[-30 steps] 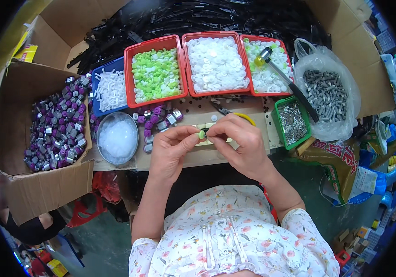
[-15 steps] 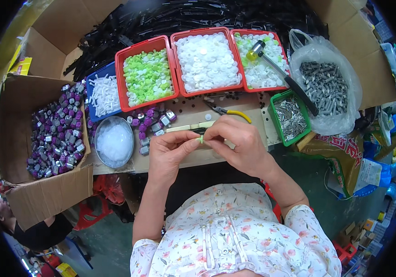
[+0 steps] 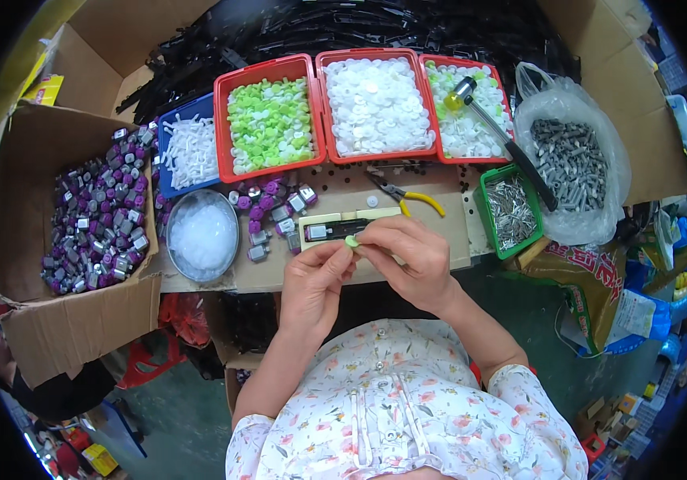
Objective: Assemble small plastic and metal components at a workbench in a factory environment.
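Note:
A small light-green plastic gear (image 3: 351, 241) is pinched between the thumb and forefinger of my left hand (image 3: 311, 284). My right hand (image 3: 414, 260) has its thumb and fingers closed at the gear's right side; whatever they pinch is too small to make out. Just behind my fingertips lies a cream-coloured block (image 3: 308, 219), with a black elongated part (image 3: 342, 230) in its recess. A small silver motor (image 3: 317, 232) sits at the left end of that part. Pliers with yellow handles (image 3: 419, 199) lie open beyond my right hand.
Red trays hold green gears (image 3: 271, 124), white gears (image 3: 375, 108) and a mix with a hammer (image 3: 503, 136) across it. Left are a carton of motors (image 3: 103, 216), a metal bowl (image 3: 202, 236) and a blue tray (image 3: 191, 152). A green pin tray (image 3: 510, 210) stands right.
The green gear has turned, showing more of its round face. My left hand has shifted slightly right and down. The cream block, formerly mostly hidden by my hands, shows more. The whole view has shifted slightly.

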Motion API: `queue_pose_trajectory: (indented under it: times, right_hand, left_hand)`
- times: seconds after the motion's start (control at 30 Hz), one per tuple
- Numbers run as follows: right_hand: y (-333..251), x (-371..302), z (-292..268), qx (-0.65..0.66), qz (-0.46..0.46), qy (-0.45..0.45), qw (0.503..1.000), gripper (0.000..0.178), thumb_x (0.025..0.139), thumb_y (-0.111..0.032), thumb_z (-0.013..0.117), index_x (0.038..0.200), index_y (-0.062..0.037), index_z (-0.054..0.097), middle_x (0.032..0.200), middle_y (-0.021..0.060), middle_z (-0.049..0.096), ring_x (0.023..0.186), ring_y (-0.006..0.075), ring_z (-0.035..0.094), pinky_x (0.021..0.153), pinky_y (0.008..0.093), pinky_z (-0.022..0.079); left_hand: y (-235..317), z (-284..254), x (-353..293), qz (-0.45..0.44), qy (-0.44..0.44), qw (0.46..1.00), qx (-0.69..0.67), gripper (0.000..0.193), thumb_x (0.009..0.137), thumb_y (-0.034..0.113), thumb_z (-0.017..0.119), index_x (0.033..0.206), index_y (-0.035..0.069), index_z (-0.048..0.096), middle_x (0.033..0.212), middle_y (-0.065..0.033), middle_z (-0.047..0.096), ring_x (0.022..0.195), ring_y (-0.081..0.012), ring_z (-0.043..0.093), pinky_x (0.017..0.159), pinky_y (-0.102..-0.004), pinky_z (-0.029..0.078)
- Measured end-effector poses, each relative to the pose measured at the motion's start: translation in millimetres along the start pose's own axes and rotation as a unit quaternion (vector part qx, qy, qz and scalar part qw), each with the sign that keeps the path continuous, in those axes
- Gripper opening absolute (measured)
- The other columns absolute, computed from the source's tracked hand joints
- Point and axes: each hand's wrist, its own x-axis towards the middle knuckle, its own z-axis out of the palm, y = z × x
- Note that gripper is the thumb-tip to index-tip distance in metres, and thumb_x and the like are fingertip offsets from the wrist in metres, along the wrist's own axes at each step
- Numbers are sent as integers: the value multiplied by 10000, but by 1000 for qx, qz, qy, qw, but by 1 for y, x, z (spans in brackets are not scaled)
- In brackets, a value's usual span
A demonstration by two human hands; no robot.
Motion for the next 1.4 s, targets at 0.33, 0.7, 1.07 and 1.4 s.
queue_pose_trajectory:
  times: [0.33,0.7,1.07,1.4]
  right_hand:
    - [2,3,1,39,-4,-89,995,204,772,63,722,958,-10,681,909,120,670,801,264,670,696,333,521]
    - [20,4,11,70,19,-96,993,155,802,-24,698,953,-30,663,957,109,624,834,288,642,702,377,480]
    - [38,10,26,-73,-32,-121,990,189,759,-17,712,940,-27,660,949,110,594,858,289,618,703,385,466]
    - [37,9,26,-109,-53,-138,983,230,735,4,711,958,-10,656,978,110,602,864,284,616,717,376,459]
  left_hand:
    - [10,-2,-11,210,2,927,310,331,815,-27,764,1139,-21,694,1007,-75,673,842,-117,600,747,-234,483]
    - [17,-8,1,313,-31,797,515,382,768,8,797,1139,-1,711,1068,-105,668,893,-164,616,774,-276,493]
    - [10,-28,14,461,-13,582,669,390,705,1,805,1079,56,712,1068,-116,631,1002,-312,603,801,-386,502]
    - [5,-39,21,504,-30,504,701,320,742,107,786,1047,62,701,1106,-108,620,1051,-308,582,799,-420,475]
